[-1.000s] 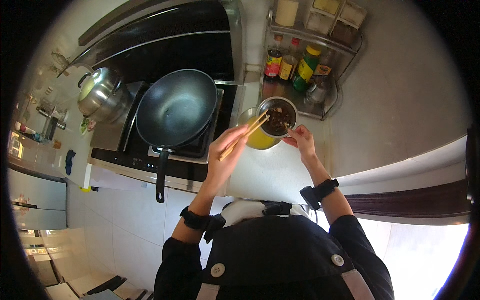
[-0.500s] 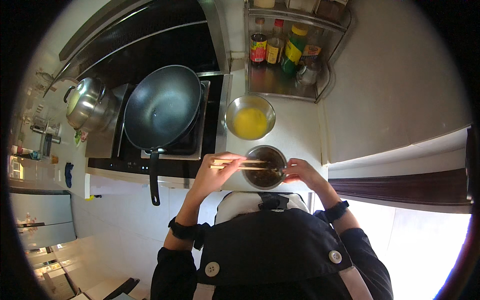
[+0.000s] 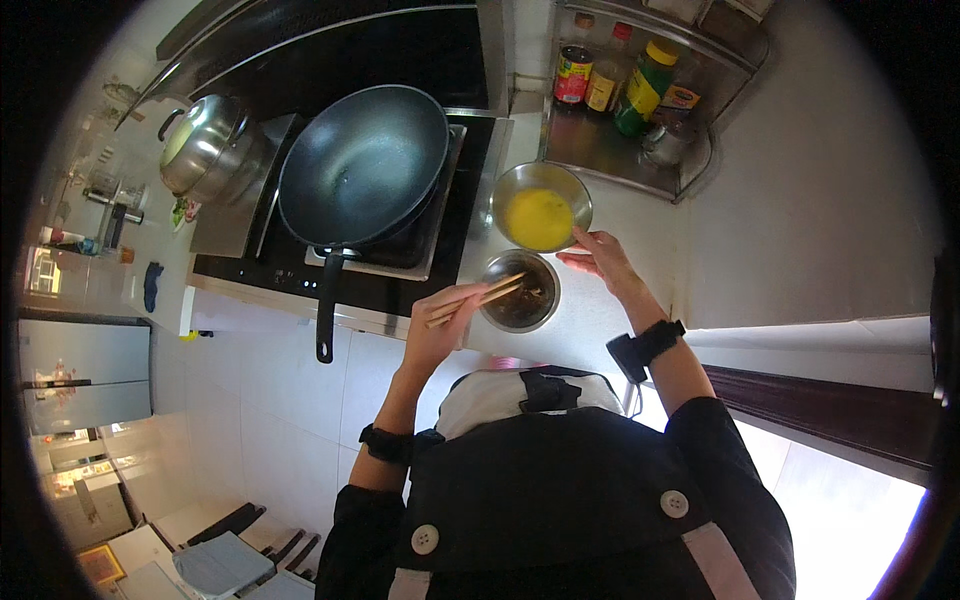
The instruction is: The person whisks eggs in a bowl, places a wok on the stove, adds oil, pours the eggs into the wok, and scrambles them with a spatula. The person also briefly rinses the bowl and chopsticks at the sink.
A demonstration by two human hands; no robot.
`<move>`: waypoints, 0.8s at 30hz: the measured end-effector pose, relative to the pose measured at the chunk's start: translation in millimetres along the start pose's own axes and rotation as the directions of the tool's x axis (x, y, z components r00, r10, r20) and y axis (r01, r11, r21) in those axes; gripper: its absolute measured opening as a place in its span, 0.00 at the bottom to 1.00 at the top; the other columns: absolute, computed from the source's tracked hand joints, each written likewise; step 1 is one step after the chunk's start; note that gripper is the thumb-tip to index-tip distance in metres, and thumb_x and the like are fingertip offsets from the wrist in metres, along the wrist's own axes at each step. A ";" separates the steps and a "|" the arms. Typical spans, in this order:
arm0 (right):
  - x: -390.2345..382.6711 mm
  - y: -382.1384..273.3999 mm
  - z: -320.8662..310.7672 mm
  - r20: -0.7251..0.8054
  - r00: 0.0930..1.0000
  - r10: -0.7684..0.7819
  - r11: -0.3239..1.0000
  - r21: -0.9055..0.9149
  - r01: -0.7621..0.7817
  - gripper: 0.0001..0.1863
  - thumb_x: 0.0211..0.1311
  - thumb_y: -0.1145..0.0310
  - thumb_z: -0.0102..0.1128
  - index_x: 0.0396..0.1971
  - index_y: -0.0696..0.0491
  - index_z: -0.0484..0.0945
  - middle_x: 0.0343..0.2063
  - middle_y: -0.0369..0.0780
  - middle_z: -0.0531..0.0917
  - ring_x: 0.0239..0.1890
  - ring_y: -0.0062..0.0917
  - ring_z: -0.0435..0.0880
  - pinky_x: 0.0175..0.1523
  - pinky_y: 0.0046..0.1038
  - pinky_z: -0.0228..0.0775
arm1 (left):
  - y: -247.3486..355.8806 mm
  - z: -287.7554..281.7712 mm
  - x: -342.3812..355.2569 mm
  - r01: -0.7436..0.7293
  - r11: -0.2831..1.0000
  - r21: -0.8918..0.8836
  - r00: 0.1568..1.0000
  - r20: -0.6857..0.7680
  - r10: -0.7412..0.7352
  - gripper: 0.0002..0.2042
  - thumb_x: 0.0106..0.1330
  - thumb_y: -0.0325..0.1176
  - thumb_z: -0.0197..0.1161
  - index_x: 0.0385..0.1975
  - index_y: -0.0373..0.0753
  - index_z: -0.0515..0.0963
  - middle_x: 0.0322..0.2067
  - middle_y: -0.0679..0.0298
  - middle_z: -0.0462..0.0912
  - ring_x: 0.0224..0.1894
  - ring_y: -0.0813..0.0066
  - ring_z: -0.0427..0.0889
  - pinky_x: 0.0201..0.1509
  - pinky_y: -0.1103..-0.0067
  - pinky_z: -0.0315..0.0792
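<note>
My left hand [image 3: 445,318] is closed on a pair of wooden chopsticks [image 3: 496,290], whose tips are over a steel bowl [image 3: 532,310] of dark, wet food on the counter. Just behind that bowl, my right hand [image 3: 600,262] grips the rim of a second steel bowl [image 3: 543,214] that holds a yellow liquid; I cannot tell whether this bowl is lifted off the counter.
On the black hob [image 3: 260,265] at the left sit a large wok [image 3: 360,170] with a long handle and a steel pot [image 3: 200,160]. A steel rack [image 3: 620,160] with several bottles stands at the back right. The white counter [image 3: 620,320] meets a wall on the right.
My right hand has left the dark bowl and taken hold of the yellow-liquid bowl. The dark bowl was lifted over the other earlier and now stands nearer me. The chopsticks stay in my left hand.
</note>
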State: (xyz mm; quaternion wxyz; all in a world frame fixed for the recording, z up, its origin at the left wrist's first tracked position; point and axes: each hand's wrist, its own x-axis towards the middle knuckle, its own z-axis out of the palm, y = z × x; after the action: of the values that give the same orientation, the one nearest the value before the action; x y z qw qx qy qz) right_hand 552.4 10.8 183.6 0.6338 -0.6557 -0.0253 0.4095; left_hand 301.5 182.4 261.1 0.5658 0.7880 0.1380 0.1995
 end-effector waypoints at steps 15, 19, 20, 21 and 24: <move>-55.4 -39.3 11.7 -0.029 0.964 -0.263 0.958 -0.125 0.257 0.08 0.63 0.75 0.55 0.36 0.61 0.67 0.30 0.43 0.79 0.30 0.33 0.86 0.36 0.25 0.84 | 16.6 -27.9 -39.8 0.114 0.986 -0.121 0.986 -0.108 -0.127 0.09 0.65 0.25 0.57 0.41 0.31 0.80 0.38 0.58 0.83 0.39 0.76 0.82 0.42 0.83 0.75; -72.1 -27.2 11.7 0.005 0.937 -0.350 0.907 -0.248 0.340 0.06 0.63 0.76 0.54 0.32 0.60 0.67 0.29 0.43 0.78 0.29 0.31 0.86 0.34 0.25 0.84 | 17.1 -27.0 -45.6 0.122 0.985 -0.124 0.986 -0.102 -0.135 0.09 0.65 0.25 0.57 0.41 0.31 0.80 0.38 0.58 0.83 0.39 0.76 0.82 0.41 0.84 0.75; -75.4 -24.0 11.6 0.010 0.935 -0.355 0.906 -0.243 0.346 0.06 0.63 0.76 0.55 0.31 0.60 0.66 0.29 0.43 0.78 0.29 0.31 0.86 0.34 0.24 0.84 | 17.2 -26.9 -46.9 0.122 0.984 -0.129 0.985 -0.102 -0.136 0.09 0.65 0.25 0.57 0.41 0.31 0.80 0.38 0.58 0.83 0.38 0.76 0.82 0.41 0.84 0.75; -78.7 -20.5 11.7 0.016 0.934 -0.358 0.905 -0.238 0.351 0.07 0.62 0.76 0.55 0.30 0.60 0.66 0.29 0.43 0.78 0.29 0.30 0.86 0.34 0.24 0.84 | 17.3 -26.8 -48.3 0.124 0.983 -0.134 0.985 -0.102 -0.139 0.09 0.64 0.25 0.57 0.41 0.31 0.80 0.38 0.58 0.83 0.38 0.76 0.82 0.41 0.84 0.75; -86.9 -12.5 13.8 0.008 0.917 -0.400 0.874 -0.297 0.384 0.09 0.62 0.77 0.56 0.28 0.60 0.64 0.29 0.44 0.78 0.29 0.30 0.86 0.33 0.24 0.84 | 17.2 -27.0 -51.5 0.131 0.985 -0.117 0.984 -0.110 -0.143 0.09 0.64 0.25 0.57 0.41 0.31 0.80 0.37 0.58 0.83 0.38 0.77 0.82 0.41 0.84 0.75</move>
State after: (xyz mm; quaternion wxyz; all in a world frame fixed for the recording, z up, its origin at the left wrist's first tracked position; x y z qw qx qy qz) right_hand 493.0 -23.6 240.1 0.6001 -0.7341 -0.2006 0.2465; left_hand 243.1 176.6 276.8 0.6112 0.7315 0.2141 0.2135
